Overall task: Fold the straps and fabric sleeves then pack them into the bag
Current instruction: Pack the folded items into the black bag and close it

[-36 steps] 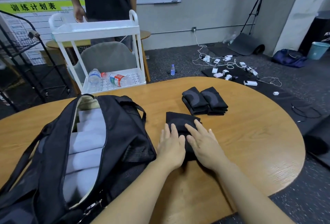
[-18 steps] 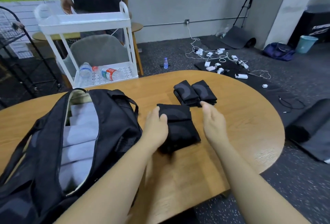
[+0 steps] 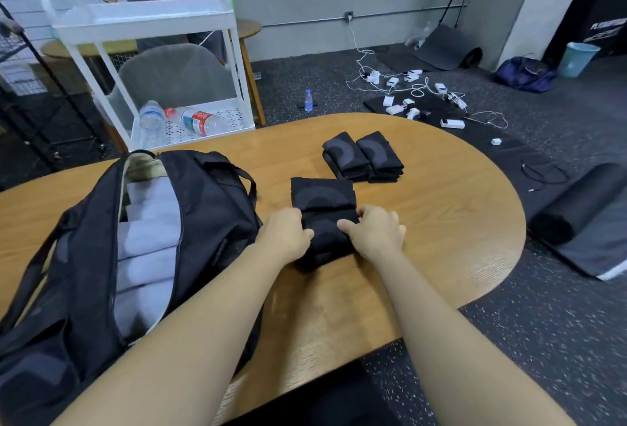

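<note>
A black fabric sleeve (image 3: 322, 198) lies on the wooden table (image 3: 441, 215), its near part doubled over its far part. My left hand (image 3: 285, 234) grips the folded part at its left edge and my right hand (image 3: 376, 230) grips it at the right edge, thumbs on top. Two folded black sleeves (image 3: 363, 159) sit side by side just beyond. The open black bag (image 3: 203, 208) lies to the left, with rolled white fabric pieces (image 3: 149, 242) inside.
A white cart (image 3: 149, 21) with water bottles (image 3: 200, 121) stands past the table's far edge, a grey chair and a standing person behind it. Cables and chargers (image 3: 414, 93) litter the floor to the right, beside a rolled black mat (image 3: 576, 208).
Both hands lay flat on the sleeve, then moved to its sides. Now they grip its near part, folded up over the far part.
</note>
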### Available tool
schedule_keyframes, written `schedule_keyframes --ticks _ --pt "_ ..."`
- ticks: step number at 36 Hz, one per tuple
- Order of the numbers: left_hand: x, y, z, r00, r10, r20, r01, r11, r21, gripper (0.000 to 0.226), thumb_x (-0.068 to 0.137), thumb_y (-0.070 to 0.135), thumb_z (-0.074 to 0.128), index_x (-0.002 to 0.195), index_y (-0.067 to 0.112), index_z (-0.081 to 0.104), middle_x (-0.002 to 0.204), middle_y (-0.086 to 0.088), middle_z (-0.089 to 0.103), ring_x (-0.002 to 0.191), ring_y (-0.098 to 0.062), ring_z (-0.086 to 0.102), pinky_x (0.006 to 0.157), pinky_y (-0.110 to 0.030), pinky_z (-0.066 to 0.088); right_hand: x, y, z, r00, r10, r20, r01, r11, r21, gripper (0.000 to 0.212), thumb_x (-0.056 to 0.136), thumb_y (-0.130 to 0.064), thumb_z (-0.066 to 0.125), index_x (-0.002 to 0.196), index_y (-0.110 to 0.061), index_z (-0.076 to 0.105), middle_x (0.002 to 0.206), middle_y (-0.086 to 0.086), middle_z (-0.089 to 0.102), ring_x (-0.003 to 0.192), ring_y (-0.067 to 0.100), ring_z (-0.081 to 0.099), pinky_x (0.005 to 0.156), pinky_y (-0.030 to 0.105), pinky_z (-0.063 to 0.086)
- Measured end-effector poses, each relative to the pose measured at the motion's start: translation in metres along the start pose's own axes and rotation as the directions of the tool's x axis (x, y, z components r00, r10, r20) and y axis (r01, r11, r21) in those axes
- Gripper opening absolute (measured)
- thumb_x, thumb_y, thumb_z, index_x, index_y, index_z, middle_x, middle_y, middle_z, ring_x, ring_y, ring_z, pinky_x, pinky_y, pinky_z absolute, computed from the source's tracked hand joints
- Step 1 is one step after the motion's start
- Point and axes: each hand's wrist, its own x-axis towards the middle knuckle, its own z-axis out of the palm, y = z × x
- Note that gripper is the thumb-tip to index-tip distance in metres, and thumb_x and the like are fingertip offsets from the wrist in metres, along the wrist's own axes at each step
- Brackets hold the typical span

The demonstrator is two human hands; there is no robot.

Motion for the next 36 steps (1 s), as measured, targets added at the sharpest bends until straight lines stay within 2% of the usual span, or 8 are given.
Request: schedule_keyframes --ticks 7,15,20,24,26,28,32,36 --pt "0.005 -0.002 -0.002 0.999 -0.02 0.045 0.022 0.999 -0.047 0.032 0.091 0.035 0.063 0.115 0.013 0.058 0.112 -0.005 0.063 0.101 -0.026 0.059 0.089 -0.041 0.051 0.004 -0.003 -0.004 0.998 0.001 0.059 0.006 0.994 -0.113 0.028 0.092 -0.048 0.058 0.099 -0.021 0.058 0.101 -0.003 0.06 0.114 0.024 0.041 0.083 0.034 0.025" --pt "0.001 0.006 -0.006 0.999 0.013 -0.038 -0.012 1.0 0.002 0.035 0.094 0.029 0.06 0.125 0.015 0.051 0.124 -0.004 0.056 0.111 -0.027 0.055 0.077 -0.03 0.04 -0.004 -0.006 -0.004 0.998 -0.067 0.011 0.068 0.993 -0.094 0.017 0.095 -0.034 0.055 0.099 -0.022 0.044 0.091 -0.007 0.055 0.1 0.019 0.039 0.08 0.035 0.024" --pt "-0.012 0.022 -0.015 0.996 0.039 -0.075 -0.047 0.994 -0.104 0.035 0.091 0.027 0.061 0.122 0.015 0.052 0.119 -0.004 0.057 0.107 -0.027 0.056 0.08 -0.033 0.046 -0.003 0.007 -0.017 1.0 0.023 0.004 -0.023 0.994 0.11 0.026 0.093 -0.036 0.059 0.079 -0.026 0.039 0.081 -0.007 0.054 0.096 0.024 0.051 0.079 0.037 0.025" --pt "-0.017 0.028 -0.028 0.998 0.046 -0.047 -0.056 0.969 -0.239 0.026 0.09 0.025 0.061 0.111 0.011 0.06 0.108 -0.007 0.062 0.096 -0.029 0.059 0.071 -0.031 0.046 -0.003 0.008 -0.028 0.999 0.052 0.001 -0.05 0.963 0.266 0.027 0.089 -0.034 0.066 0.08 -0.023 0.044 0.086 -0.001 0.06 0.094 0.028 0.056 0.086 0.038 0.031" --pt "-0.021 0.028 -0.039 0.996 0.064 -0.054 -0.077 0.957 -0.28 0.017 0.09 0.024 0.06 0.1 0.011 0.059 0.097 -0.007 0.061 0.089 -0.03 0.059 0.065 -0.031 0.044 -0.004 0.004 -0.031 1.0 0.029 -0.011 -0.024 0.939 0.343 0.025 0.084 -0.033 0.071 0.081 -0.022 0.049 0.088 0.001 0.064 0.095 0.032 0.06 0.095 0.052 0.04" --pt "-0.027 0.027 -0.052 0.994 0.084 -0.068 -0.101 0.951 -0.292 0.014 0.092 0.024 0.057 0.098 0.011 0.057 0.098 -0.008 0.059 0.088 -0.029 0.057 0.063 -0.031 0.041 -0.008 -0.003 -0.035 0.999 0.022 -0.03 -0.009 0.92 0.393 0.023 0.081 -0.032 0.074 0.084 -0.022 0.054 0.09 0.0 0.065 0.096 0.033 0.062 0.094 0.06 0.043" --pt "-0.04 0.014 -0.074 0.989 0.1 -0.112 -0.131 0.94 -0.316 0.024 0.097 0.024 0.051 0.112 0.007 0.053 0.111 -0.011 0.057 0.097 -0.029 0.053 0.069 -0.034 0.041 -0.023 -0.03 -0.035 1.0 -0.017 -0.026 0.027 0.893 0.448 0.033 0.069 -0.046 0.077 0.089 -0.029 0.057 0.089 -0.006 0.067 0.098 0.029 0.063 0.096 0.061 0.042" --pt "-0.05 -0.021 -0.097 0.982 0.05 -0.18 -0.113 0.925 -0.362 0.026 0.096 0.03 0.053 0.11 0.008 0.052 0.115 -0.01 0.06 0.106 -0.029 0.055 0.081 -0.035 0.044 -0.034 -0.065 -0.022 0.992 -0.116 -0.046 0.124 0.883 0.452 0.046 0.059 -0.057 0.072 0.093 -0.033 0.054 0.079 -0.005 0.07 0.092 0.025 0.067 0.097 0.059 0.042"
